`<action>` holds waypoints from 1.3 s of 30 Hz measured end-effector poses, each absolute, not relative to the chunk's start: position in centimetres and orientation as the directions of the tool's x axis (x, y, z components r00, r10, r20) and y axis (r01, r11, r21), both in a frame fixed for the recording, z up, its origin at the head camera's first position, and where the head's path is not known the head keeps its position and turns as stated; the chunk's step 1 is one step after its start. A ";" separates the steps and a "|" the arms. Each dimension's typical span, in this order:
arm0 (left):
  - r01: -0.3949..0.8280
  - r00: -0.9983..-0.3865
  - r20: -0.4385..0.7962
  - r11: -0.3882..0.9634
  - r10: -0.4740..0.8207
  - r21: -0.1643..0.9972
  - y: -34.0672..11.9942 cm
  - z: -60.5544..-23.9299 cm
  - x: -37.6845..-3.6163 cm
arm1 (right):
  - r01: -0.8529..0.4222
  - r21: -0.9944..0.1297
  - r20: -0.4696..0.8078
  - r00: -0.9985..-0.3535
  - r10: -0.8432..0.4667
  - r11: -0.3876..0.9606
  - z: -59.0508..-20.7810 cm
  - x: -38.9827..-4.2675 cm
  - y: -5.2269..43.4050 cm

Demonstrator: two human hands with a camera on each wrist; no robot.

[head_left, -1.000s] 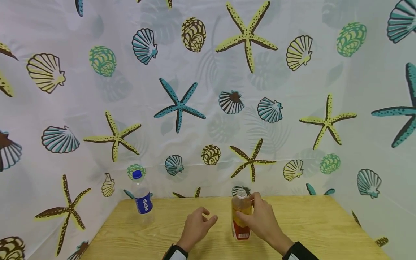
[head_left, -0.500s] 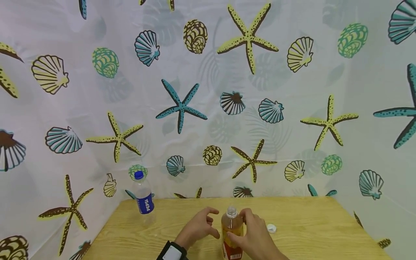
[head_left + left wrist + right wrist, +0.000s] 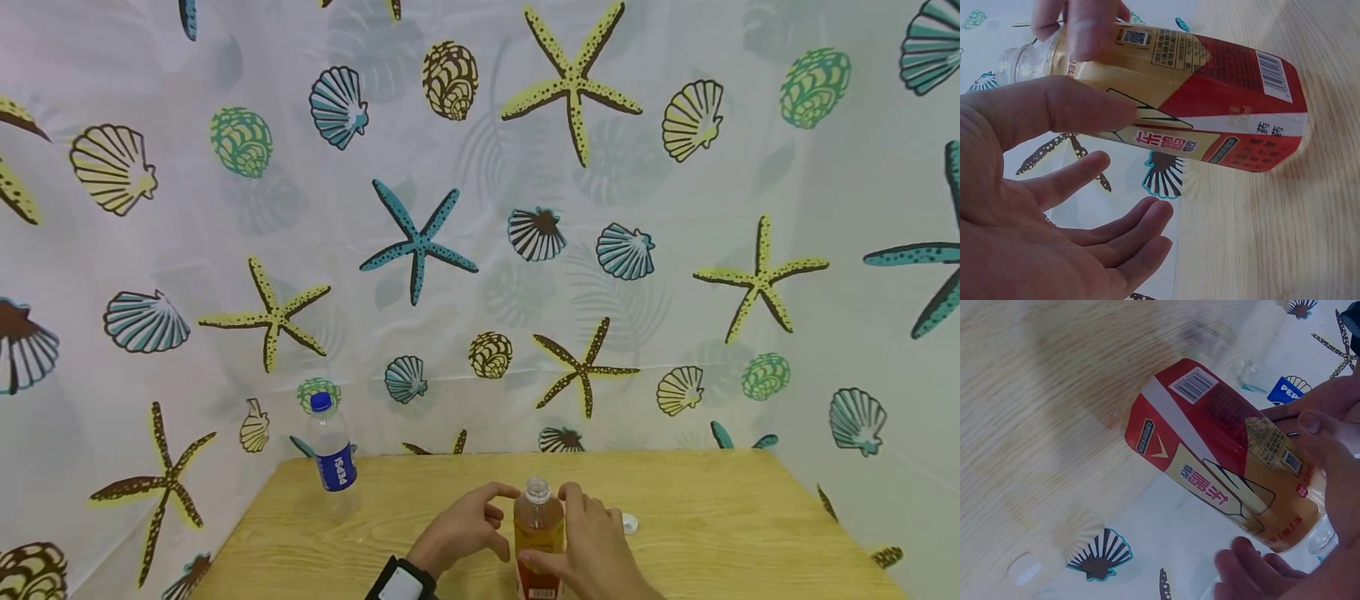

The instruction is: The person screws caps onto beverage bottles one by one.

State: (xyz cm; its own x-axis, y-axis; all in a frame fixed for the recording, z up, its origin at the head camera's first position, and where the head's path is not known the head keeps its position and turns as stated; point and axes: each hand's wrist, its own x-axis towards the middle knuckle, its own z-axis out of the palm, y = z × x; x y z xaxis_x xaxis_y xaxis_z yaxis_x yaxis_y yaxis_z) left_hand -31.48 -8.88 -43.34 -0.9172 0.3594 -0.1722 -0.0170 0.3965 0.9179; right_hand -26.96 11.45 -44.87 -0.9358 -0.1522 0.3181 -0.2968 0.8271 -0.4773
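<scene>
An uncapped bottle of amber drink (image 3: 538,529) with a red and gold label stands in front of me. My right hand (image 3: 596,546) grips it from the right, thumb across the front and fingers round the far side. Just left of the bottle is my left hand (image 3: 468,525), its thumb and index finger spread toward it and holding nothing. In the left wrist view the left thumb overlaps the label of the bottle (image 3: 1210,94), while the other fingers lie loosely apart. A white cap (image 3: 630,523) lies on the table beyond my right hand.
A clear Pepsi bottle (image 3: 335,468) with a blue cap stands at the left of the wooden table (image 3: 712,525). Behind the table's far edge hangs a white curtain (image 3: 450,333) printed with shells and starfish.
My right hand has brought the bottle nearer and slightly left. My left hand has shifted right, closer to the bottle. The white cap now shows on the table.
</scene>
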 end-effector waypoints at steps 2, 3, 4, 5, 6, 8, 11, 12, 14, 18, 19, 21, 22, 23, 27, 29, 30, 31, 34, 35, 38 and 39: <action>-0.019 -0.914 -0.175 0.390 0.367 0.921 -8.6 -43.4 -31.4 | -0.289 -0.459 0.263 -0.947 -0.182 0.840 -44.9 -27.1 12.0; -0.023 -0.912 -0.178 0.388 0.369 0.921 -8.5 -43.4 -31.4 | -0.283 -0.451 0.229 -0.953 -0.197 0.847 -45.0 -27.2 12.4; -0.026 -0.912 -0.180 0.388 0.368 0.921 -8.3 -43.4 -31.3 | -0.274 -0.458 0.192 -0.959 -0.207 0.846 -45.1 -27.3 12.7; -0.025 -0.913 -0.179 0.388 0.367 0.922 -8.2 -43.4 -31.2 | -0.268 -0.462 0.159 -0.963 -0.219 0.845 -45.2 -27.5 13.1; -0.023 -0.914 -0.176 0.385 0.366 0.923 -8.1 -43.4 -31.1 | -0.262 -0.463 0.130 -0.965 -0.227 0.847 -45.3 -27.6 13.4; -0.014 -0.915 -0.161 0.371 0.369 0.928 -7.8 -43.3 -30.9 | -0.249 -0.464 0.090 -0.968 -0.235 0.850 -45.6 -28.0 14.0; 0.008 -0.918 -0.123 0.325 0.378 0.946 -7.3 -43.2 -30.7 | -0.228 -0.451 0.073 -0.973 -0.218 0.863 -46.2 -28.6 14.7; 0.018 -0.919 -0.108 0.313 0.380 0.949 -7.2 -43.2 -30.6 | -0.220 -0.444 0.076 -0.975 -0.208 0.869 -46.3 -28.8 15.0; 0.031 -0.921 -0.089 0.299 0.380 0.954 -7.0 -43.1 -30.6 | -0.199 -0.423 0.084 -0.980 -0.181 0.884 -46.8 -29.3 15.5; 0.053 -0.929 -0.071 0.321 0.363 0.946 -6.8 -43.2 -30.6 | -0.174 -0.396 0.111 -0.984 -0.141 0.902 -47.6 -30.2 16.6; 0.056 -0.930 -0.070 0.327 0.361 0.943 -6.8 -43.2 -30.7 | -0.169 -0.389 0.117 -0.984 -0.133 0.906 -47.9 -30.4 16.8; 0.075 -0.931 -0.057 0.344 0.361 0.936 -6.8 -43.2 -30.8 | -0.158 -0.383 0.130 -0.985 -0.117 0.910 -48.2 -31.0 17.4; 0.091 -0.930 -0.047 0.353 0.364 0.931 -6.8 -43.3 -30.9 | -0.156 -0.377 0.145 -0.984 -0.108 0.913 -48.3 -31.2 17.6; 0.107 -0.930 -0.037 0.364 0.366 0.925 -6.9 -43.3 -31.0 | -0.153 -0.373 0.157 -0.983 -0.100 0.915 -48.4 -31.5 17.9; 0.170 -0.928 0.001 0.419 0.374 0.892 -7.0 -43.1 -31.3 | -0.166 -0.339 0.239 -0.967 -0.086 0.926 -48.9 -32.2 18.7; 0.186 -0.925 0.008 0.435 0.380 0.881 -7.1 -43.1 -31.4 | -0.169 -0.313 0.270 -0.959 -0.083 0.934 -49.1 -32.5 19.0; 0.192 -0.924 0.011 0.438 0.383 0.878 -7.1 -43.0 -31.5 | -0.167 -0.299 0.279 -0.957 -0.081 0.940 -49.2 -32.7 19.2; 0.196 -0.922 0.013 0.437 0.388 0.878 -7.1 -43.0 -31.5 | -0.163 -0.283 0.288 -0.954 -0.079 0.945 -49.4 -32.9 19.3; 0.207 -0.915 0.021 0.425 0.403 0.881 -7.2 -43.1 -31.7 | -0.143 -0.261 0.282 -0.957 -0.066 0.955 -49.8 -33.3 19.8; 0.209 -0.913 0.023 0.419 0.408 0.884 -7.2 -43.1 -31.7 | -0.139 -0.258 0.276 -0.959 -0.065 0.956 -49.9 -33.4 19.9; 0.215 -0.908 0.029 0.405 0.419 0.889 -7.2 -43.2 -31.7 | -0.142 -0.275 0.248 -0.966 -0.072 0.951 -50.3 -33.6 20.2; 0.218 -0.907 0.031 0.405 0.420 0.888 -7.2 -43.2 -31.7 | -0.144 -0.284 0.232 -0.970 -0.078 0.948 -50.5 -33.6 20.4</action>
State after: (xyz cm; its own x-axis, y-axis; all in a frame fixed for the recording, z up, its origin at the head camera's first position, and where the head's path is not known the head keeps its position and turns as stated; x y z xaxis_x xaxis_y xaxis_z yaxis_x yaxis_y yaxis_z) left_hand -31.70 -7.24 -43.17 -0.9072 0.4195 0.0312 0.2176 0.4047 0.8882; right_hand -33.65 20.36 -50.49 -0.9695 -0.0781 0.2321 -0.1444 0.9479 -0.2839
